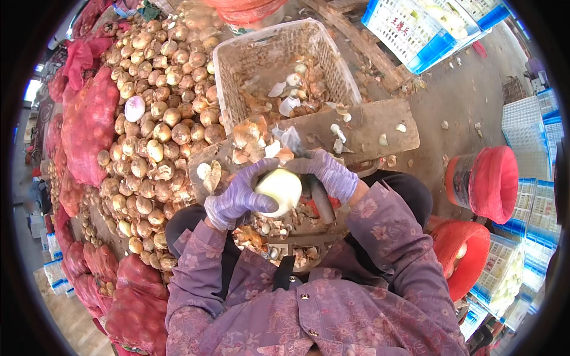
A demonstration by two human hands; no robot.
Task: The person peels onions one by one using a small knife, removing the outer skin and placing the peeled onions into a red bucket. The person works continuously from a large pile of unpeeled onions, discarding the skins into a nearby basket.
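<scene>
A pale, peeled onion [279,192] is in front of me. My left hand [242,193], in a purple striped knit glove, grips it from the left side. My right hand [329,172], gloved alike with a dirty thumb, touches its top right edge. Below the right palm a dark handle-like bar [322,202] sticks out towards me; its upper end is hidden, and whether I hold it I cannot tell. Under my hands a wooden board [369,120] bears onion skins [249,138] and white scraps [338,131].
Beyond the board stands a dirty white plastic crate [231,66] with peelings inside. Unpeeled onions [171,116] are heaped to the left, beside red mesh sacks [89,129]. Red-lined buckets [494,184] and blue-and-white crates [409,33] are at the right. A wooden pallet [365,49] lies behind.
</scene>
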